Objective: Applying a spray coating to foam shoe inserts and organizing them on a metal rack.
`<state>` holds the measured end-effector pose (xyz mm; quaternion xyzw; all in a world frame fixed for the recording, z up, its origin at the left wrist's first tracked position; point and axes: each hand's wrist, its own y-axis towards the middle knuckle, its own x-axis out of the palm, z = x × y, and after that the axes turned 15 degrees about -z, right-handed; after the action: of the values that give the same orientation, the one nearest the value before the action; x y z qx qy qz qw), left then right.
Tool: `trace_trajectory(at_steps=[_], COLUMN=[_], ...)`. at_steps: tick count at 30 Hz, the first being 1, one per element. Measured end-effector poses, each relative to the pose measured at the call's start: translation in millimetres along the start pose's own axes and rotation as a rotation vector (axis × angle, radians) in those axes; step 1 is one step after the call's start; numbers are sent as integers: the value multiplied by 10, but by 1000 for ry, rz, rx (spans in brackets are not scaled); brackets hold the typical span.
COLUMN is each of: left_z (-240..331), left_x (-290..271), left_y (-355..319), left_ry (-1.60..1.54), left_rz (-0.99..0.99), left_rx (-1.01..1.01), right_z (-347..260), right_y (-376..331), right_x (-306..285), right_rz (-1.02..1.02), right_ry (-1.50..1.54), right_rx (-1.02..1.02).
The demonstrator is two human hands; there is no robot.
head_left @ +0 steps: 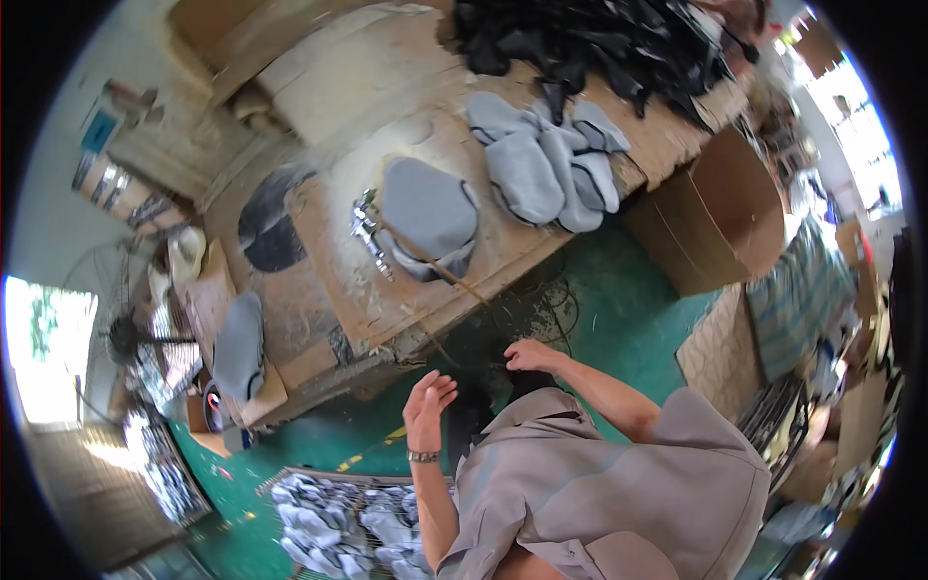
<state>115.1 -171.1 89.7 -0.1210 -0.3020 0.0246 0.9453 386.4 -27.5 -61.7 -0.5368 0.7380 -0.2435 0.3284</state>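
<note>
My left hand [428, 411], with a band round the wrist, is raised in front of my body, fingers slightly bent and apart, holding nothing. To its right, my right hand [530, 356] hangs near the bench's front edge with curled fingers; nothing shows in them. Both hands are clear of the bench. A metal spray gun [365, 235] lies on the bench, joined to a brownish hose [449, 275] that runs over the front edge. Right beside the gun is a grey, black-edged padded piece [430, 203]. Farther right lies a group of similar grey pieces [527, 179].
Black pieces [580, 43] are heaped at the back right, above an open cardboard box [691, 227]. A dark round disc [271, 227] and another grey piece [240, 346] lie left, near a fan [124, 340]. Behind my left arm, a rack holds many grey pieces [314, 522].
</note>
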Motion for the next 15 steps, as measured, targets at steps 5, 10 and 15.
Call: trace_trajectory(at_steps=[5, 10, 15], left_z=[-53, -459, -821], left_x=[582, 1014, 1283], left_y=[917, 1705, 2396], left_ry=[36, -39, -101], left_rz=[-362, -338, -170], left_rx=[-152, -372, -371], right_z=[544, 899, 1260], right_y=[-502, -1030, -970], right_x=[2, -394, -1532], right_rz=[371, 481, 690], right_ry=[387, 1542, 1842], right_rx=[18, -172, -297])
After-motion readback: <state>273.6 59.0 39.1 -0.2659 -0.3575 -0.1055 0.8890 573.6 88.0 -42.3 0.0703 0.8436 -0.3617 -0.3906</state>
